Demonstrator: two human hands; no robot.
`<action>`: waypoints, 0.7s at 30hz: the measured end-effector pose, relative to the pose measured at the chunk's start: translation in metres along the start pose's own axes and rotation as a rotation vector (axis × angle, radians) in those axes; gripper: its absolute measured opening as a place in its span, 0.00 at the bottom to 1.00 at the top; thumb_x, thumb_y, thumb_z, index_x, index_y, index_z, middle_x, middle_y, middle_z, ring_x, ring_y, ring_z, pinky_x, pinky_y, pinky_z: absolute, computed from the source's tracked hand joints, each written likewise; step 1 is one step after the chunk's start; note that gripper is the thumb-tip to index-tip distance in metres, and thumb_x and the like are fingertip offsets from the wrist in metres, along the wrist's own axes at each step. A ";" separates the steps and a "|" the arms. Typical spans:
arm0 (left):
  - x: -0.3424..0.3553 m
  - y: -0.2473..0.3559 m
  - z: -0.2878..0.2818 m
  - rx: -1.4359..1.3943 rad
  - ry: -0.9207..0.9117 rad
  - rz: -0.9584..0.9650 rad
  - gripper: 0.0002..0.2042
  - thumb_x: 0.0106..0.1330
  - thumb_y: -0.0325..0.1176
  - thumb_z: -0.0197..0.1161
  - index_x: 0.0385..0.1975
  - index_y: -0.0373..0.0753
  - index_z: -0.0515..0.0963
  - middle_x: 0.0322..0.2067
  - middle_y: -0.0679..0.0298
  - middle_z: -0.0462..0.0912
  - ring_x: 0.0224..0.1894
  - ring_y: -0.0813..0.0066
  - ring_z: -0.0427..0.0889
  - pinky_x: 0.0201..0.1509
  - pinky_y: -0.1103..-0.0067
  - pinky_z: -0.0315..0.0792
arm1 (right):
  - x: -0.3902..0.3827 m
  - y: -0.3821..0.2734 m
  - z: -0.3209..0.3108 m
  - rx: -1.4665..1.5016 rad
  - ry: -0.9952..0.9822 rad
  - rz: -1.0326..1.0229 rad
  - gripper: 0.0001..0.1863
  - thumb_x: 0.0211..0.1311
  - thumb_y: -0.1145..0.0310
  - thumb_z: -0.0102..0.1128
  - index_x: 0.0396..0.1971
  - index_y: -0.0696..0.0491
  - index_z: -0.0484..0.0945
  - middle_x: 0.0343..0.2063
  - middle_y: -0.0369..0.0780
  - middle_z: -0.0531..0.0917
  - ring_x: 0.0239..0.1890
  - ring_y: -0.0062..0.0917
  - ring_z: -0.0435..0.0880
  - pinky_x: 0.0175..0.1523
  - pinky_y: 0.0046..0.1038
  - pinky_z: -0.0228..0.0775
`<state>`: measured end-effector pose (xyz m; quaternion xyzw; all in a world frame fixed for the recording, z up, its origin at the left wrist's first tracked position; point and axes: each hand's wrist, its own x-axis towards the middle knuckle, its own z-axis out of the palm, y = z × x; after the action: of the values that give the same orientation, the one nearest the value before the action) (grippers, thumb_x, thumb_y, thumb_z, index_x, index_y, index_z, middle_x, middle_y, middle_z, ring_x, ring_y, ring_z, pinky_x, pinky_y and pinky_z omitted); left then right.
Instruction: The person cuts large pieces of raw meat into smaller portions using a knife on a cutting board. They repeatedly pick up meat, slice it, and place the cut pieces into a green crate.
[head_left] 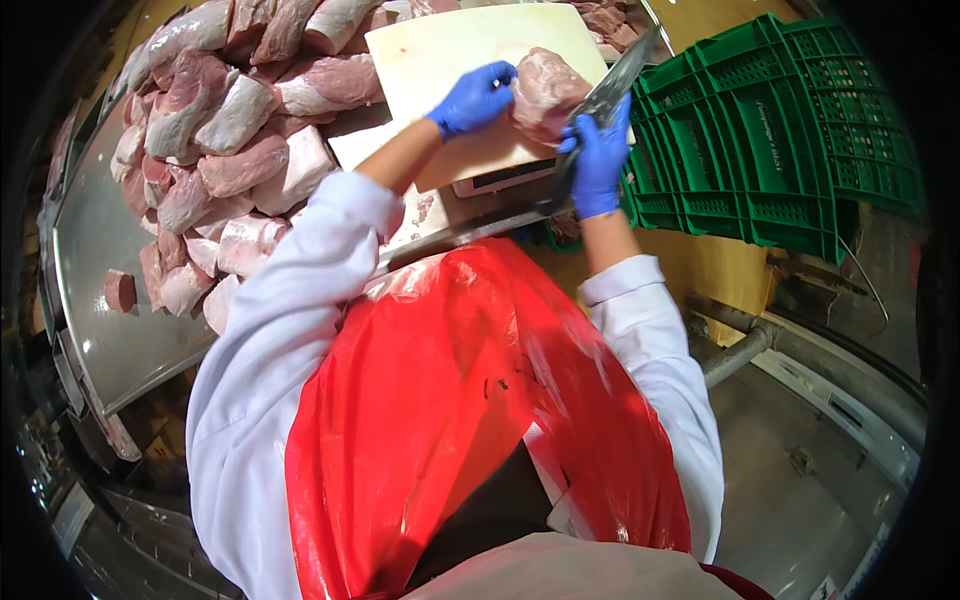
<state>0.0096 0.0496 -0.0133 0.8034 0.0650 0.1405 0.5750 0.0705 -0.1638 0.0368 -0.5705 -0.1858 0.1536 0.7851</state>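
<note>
Cannot tell blue-gloved left hand's (474, 99) grip at pink meat (547, 92); clenching steel knife (625, 76) in blue-gloved right hand (601, 158), near green plastic crates (745, 140).

Left hand (473, 98), right hand (602, 165): both blue. Meat lump (545, 92) pale pink, white patches. Meat pile (235, 130) pink, red, white. Board (430, 60) creamy white. Knife (622, 76) silver, dark handle. Crates (775, 135) green, rows of holes. Apron (430, 360) red. Sleeves (285, 270) white. Counter (92, 270) grey.
</note>
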 end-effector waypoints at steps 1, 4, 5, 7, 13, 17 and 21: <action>-0.012 0.014 0.017 0.101 0.072 0.021 0.15 0.67 0.31 0.59 0.52 0.35 0.75 0.40 0.58 0.83 0.43 0.73 0.83 0.50 0.75 0.78 | 0.029 -0.001 -0.031 -0.048 -0.147 0.001 0.44 0.64 0.83 0.54 0.78 0.52 0.45 0.40 0.41 0.80 0.25 0.21 0.79 0.24 0.20 0.73; -0.032 0.040 0.070 0.100 -0.002 0.239 0.16 0.66 0.28 0.58 0.53 0.35 0.75 0.42 0.56 0.83 0.45 0.67 0.83 0.53 0.72 0.77 | 0.109 -0.016 -0.084 -0.290 -0.344 0.123 0.41 0.64 0.80 0.57 0.77 0.50 0.52 0.37 0.40 0.84 0.27 0.20 0.83 0.25 0.18 0.74; -0.037 0.051 0.084 0.123 -0.061 0.319 0.15 0.66 0.28 0.58 0.52 0.35 0.75 0.42 0.56 0.83 0.44 0.67 0.83 0.52 0.72 0.78 | 0.122 -0.021 -0.091 -0.363 -0.308 0.105 0.41 0.64 0.79 0.58 0.76 0.49 0.54 0.36 0.39 0.84 0.28 0.20 0.85 0.26 0.18 0.75; -0.048 0.067 0.084 0.059 -0.056 0.182 0.13 0.66 0.27 0.57 0.50 0.35 0.77 0.40 0.58 0.83 0.43 0.71 0.83 0.50 0.74 0.77 | 0.134 -0.021 -0.093 -0.427 -0.357 0.028 0.41 0.65 0.77 0.58 0.77 0.46 0.53 0.33 0.38 0.85 0.27 0.19 0.84 0.26 0.20 0.77; -0.045 0.026 -0.004 -0.161 0.420 -0.032 0.08 0.70 0.25 0.58 0.46 0.36 0.79 0.35 0.66 0.83 0.27 0.85 0.77 0.32 0.83 0.74 | 0.026 -0.026 -0.018 -0.839 -0.237 -0.331 0.38 0.63 0.68 0.56 0.75 0.49 0.58 0.25 0.52 0.85 0.22 0.42 0.85 0.32 0.41 0.78; -0.041 0.034 -0.042 0.001 0.544 0.005 0.08 0.69 0.25 0.64 0.45 0.35 0.80 0.39 0.66 0.84 0.38 0.82 0.81 0.46 0.82 0.77 | -0.021 -0.015 -0.016 -0.998 -0.312 -0.165 0.40 0.63 0.70 0.50 0.76 0.52 0.50 0.19 0.56 0.80 0.22 0.55 0.80 0.31 0.53 0.71; -0.036 0.022 -0.050 0.036 0.612 0.056 0.08 0.67 0.26 0.67 0.44 0.35 0.81 0.38 0.67 0.84 0.41 0.81 0.81 0.51 0.81 0.75 | -0.101 -0.013 -0.055 -1.151 -0.453 -0.078 0.39 0.66 0.71 0.50 0.77 0.51 0.49 0.20 0.56 0.79 0.22 0.54 0.79 0.31 0.53 0.69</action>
<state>-0.0408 0.0776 0.0171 0.7353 0.2157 0.3905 0.5103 0.0071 -0.2595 0.0221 -0.8483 -0.4218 0.1173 0.2977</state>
